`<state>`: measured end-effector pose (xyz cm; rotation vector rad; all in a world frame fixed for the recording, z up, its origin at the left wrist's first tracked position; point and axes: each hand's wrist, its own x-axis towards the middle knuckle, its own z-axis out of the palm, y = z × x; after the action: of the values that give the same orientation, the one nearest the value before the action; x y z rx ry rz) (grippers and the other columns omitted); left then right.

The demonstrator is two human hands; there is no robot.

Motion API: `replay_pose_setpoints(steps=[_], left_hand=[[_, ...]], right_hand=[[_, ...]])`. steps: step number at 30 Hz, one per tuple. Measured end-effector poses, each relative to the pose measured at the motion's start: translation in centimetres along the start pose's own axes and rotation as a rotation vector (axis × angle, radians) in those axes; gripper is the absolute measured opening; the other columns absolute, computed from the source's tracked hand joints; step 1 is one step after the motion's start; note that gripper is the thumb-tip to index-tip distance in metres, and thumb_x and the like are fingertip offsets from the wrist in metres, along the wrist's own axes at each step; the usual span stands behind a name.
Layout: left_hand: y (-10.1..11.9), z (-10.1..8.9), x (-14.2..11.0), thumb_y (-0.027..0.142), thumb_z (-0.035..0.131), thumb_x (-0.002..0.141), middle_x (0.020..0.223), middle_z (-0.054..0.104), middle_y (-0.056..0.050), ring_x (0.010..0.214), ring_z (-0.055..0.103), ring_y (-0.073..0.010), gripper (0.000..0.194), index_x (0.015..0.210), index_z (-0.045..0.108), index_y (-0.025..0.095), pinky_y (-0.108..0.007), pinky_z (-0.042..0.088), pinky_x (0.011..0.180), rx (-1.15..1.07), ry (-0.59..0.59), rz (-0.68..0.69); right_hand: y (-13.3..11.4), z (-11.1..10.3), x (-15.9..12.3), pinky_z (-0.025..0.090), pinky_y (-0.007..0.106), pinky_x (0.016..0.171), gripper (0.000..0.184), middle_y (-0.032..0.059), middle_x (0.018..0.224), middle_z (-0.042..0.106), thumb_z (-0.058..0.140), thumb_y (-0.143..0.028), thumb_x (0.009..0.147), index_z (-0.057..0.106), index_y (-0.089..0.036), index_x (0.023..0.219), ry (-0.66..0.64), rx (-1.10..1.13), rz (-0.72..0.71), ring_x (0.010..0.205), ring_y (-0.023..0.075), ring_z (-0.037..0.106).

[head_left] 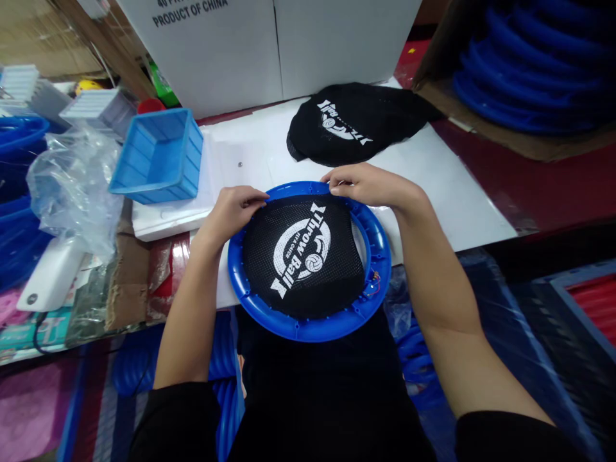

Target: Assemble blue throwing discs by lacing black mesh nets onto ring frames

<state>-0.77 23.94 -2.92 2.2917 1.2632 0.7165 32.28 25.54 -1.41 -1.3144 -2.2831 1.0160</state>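
A blue plastic ring (312, 327) lies at the near edge of a white board (433, 186). A black mesh net (301, 256) printed "Throw Ball" in white is spread over the ring's opening. My left hand (233, 208) grips the net's far left edge at the rim, fingers curled. My right hand (359, 183) pinches the net's far right edge against the rim. A gap between net and ring shows on the right side. A small red and black wired part (374, 282) sits on the ring's right rim.
A pile of more black printed nets (351, 122) lies beyond the ring. A blue tray (156, 154) and crumpled clear plastic (72, 179) are to the left. White cartons (269, 45) stand behind. A box of blue rings (529, 64) is at far right.
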Motion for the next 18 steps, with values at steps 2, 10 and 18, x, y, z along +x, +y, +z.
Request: replay_pose_setpoints(steps=[2, 10, 18], left_hand=[[-0.09, -0.05, -0.01, 0.022, 0.063, 0.092, 0.103, 0.083, -0.007, 0.094, 0.076, -0.0212, 0.022, 0.102, 0.082, 0.021, -0.036, 0.060, 0.090, -0.007, -0.009, 0.041], [0.08, -0.23, 0.08, 0.021, 0.060, 0.091, 0.102, 0.081, -0.007, 0.093, 0.074, -0.0197, 0.024, 0.103, 0.081, 0.022, -0.034, 0.059, 0.084, -0.025, -0.049, 0.045], [0.46, -0.33, -0.03, 0.020, 0.056, 0.093, 0.099, 0.077, -0.008, 0.088, 0.070, -0.0200, 0.023, 0.099, 0.078, 0.020, -0.035, 0.057, 0.080, -0.016, -0.044, 0.107]], right_hand=[[0.02, -0.06, 0.04, 0.050, 0.051, 0.103, 0.020, 0.0061, 0.133, 0.074, 0.057, -0.039, 0.086, 0.058, -0.023, 0.074, -0.005, -0.003, 0.005, 0.116, 0.0311, 0.066], [0.46, -0.55, 0.39, 0.047, 0.051, 0.109, 0.017, 0.0047, 0.141, 0.071, 0.060, -0.036, 0.084, 0.059, -0.023, 0.073, -0.031, 0.028, 0.007, 0.123, 0.0312, 0.065], [0.81, -0.90, 0.43, 0.045, 0.050, 0.109, 0.016, 0.0079, 0.143, 0.070, 0.064, -0.035, 0.084, 0.063, -0.021, 0.076, -0.051, 0.111, 0.007, 0.126, 0.0318, 0.064]])
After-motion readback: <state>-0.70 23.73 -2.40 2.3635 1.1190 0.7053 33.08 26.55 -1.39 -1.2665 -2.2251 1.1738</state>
